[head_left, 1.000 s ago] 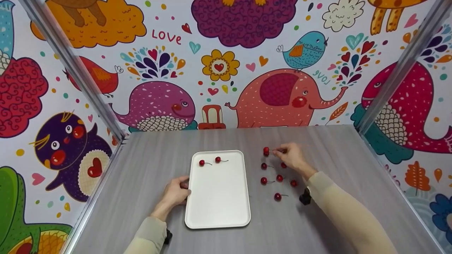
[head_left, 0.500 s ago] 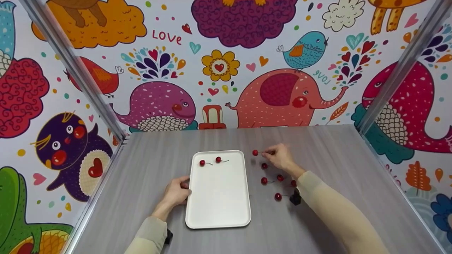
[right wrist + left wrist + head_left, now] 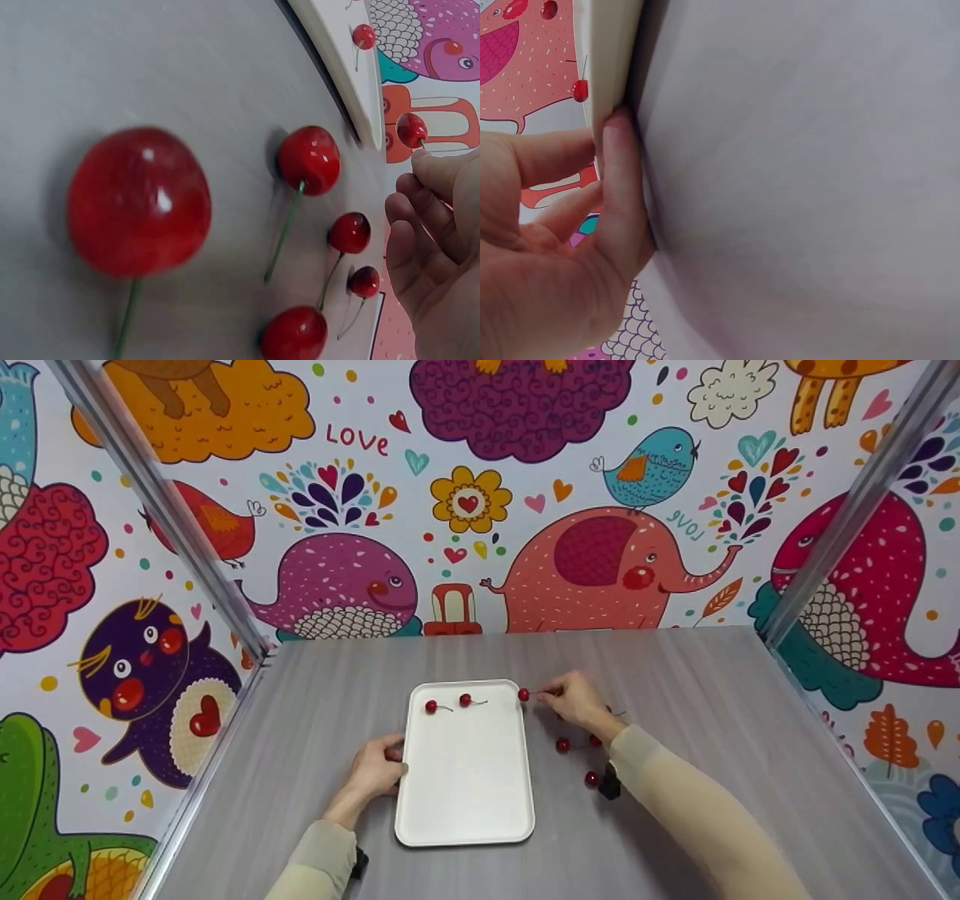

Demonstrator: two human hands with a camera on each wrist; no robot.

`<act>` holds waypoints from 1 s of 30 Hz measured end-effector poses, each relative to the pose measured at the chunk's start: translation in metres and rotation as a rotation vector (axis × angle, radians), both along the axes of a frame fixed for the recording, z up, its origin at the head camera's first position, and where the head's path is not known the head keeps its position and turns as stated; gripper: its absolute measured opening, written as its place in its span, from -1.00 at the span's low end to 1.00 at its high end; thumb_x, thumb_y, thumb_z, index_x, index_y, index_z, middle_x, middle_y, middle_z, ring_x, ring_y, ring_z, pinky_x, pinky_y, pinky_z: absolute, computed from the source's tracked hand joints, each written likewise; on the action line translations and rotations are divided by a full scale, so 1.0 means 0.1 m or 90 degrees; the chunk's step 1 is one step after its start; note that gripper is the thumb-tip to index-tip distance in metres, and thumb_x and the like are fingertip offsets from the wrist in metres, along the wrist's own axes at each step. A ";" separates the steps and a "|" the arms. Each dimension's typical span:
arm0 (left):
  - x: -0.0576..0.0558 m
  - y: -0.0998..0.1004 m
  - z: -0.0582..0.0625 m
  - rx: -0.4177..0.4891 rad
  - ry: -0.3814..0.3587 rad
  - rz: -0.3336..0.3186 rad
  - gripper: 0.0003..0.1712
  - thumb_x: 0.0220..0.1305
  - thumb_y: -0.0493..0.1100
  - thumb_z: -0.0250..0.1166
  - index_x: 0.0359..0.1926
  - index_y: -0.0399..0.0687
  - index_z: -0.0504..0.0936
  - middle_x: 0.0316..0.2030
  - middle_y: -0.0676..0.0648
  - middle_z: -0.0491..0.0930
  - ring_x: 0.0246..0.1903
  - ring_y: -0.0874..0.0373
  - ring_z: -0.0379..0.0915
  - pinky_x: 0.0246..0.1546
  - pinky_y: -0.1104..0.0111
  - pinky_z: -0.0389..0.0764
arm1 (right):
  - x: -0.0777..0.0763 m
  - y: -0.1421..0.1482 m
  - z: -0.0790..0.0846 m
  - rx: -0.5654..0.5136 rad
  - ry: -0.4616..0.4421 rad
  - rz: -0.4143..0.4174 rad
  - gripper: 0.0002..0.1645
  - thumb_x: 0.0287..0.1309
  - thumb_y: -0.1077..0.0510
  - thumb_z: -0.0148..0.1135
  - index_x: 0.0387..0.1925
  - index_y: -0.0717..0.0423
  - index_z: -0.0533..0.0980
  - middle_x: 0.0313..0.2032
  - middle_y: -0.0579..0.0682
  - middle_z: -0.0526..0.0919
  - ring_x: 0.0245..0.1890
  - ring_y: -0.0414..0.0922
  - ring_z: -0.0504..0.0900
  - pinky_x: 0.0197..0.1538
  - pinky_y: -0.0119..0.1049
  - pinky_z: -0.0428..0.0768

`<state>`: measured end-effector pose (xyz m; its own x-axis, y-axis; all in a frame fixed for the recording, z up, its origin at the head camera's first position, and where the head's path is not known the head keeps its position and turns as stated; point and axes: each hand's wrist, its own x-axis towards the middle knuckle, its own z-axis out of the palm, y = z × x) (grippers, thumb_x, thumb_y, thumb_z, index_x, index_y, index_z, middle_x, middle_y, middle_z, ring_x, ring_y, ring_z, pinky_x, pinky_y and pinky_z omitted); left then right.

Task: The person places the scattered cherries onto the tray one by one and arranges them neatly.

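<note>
A white rectangular tray [image 3: 465,780] lies on the table with two red cherries [image 3: 465,700] near its far end. My left hand [image 3: 373,767] holds the tray's left edge; in the left wrist view its fingertips [image 3: 619,131] meet the rim and outer wall. By its stem, my right hand [image 3: 576,699] pinches another cherry [image 3: 523,695], which hangs over the tray's far right corner. In the right wrist view this cherry [image 3: 412,130] shows beside the thumb and fingers. Several loose cherries [image 3: 309,160] with green stems lie on the table, partly hidden by the right arm in the head view.
The grey table [image 3: 330,682] backs onto a wall [image 3: 465,435] printed with cartoon animals. Metal posts [image 3: 825,510] rise at its back corners. A loose cherry [image 3: 592,779] lies close to the dark device [image 3: 610,784] on the right wrist.
My right hand has carried the pinched cherry leftward from the table's far right to the tray's corner. My left hand and the tray have stayed in place.
</note>
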<state>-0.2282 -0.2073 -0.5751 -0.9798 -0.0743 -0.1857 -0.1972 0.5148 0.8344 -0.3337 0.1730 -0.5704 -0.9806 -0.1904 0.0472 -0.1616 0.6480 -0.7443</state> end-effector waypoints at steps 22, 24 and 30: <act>0.00 -0.01 -0.01 0.014 0.000 -0.007 -0.26 0.23 -0.49 0.29 0.48 -0.37 0.59 -0.16 -0.17 0.63 -0.26 0.07 0.59 -0.46 0.27 0.75 | -0.09 -0.49 -0.03 0.067 -0.002 -0.017 -0.88 0.42 0.13 0.53 -0.16 0.06 0.91 -0.22 0.00 0.92 -0.32 -0.17 0.69 -0.19 -0.25 0.76; 0.00 -0.01 -0.02 0.009 -0.002 -0.005 -0.26 0.23 -0.49 0.29 0.48 -0.35 0.60 -0.15 -0.18 0.64 -0.25 0.06 0.59 -0.45 0.27 0.75 | -0.10 -0.52 -0.03 0.072 -0.006 -0.019 -0.87 0.42 0.11 0.54 -0.15 0.04 0.91 -0.21 -0.01 0.93 -0.32 -0.17 0.69 -0.18 -0.24 0.78; 0.00 0.00 -0.01 0.007 -0.003 -0.003 -0.25 0.21 -0.49 0.30 0.48 -0.34 0.61 -0.16 -0.18 0.63 -0.24 0.06 0.59 -0.45 0.28 0.76 | -0.12 -0.58 -0.05 0.093 -0.010 -0.020 -0.83 0.43 0.08 0.52 -0.08 0.00 0.91 -0.12 -0.01 0.94 -0.22 -0.14 0.78 -0.04 -0.13 0.86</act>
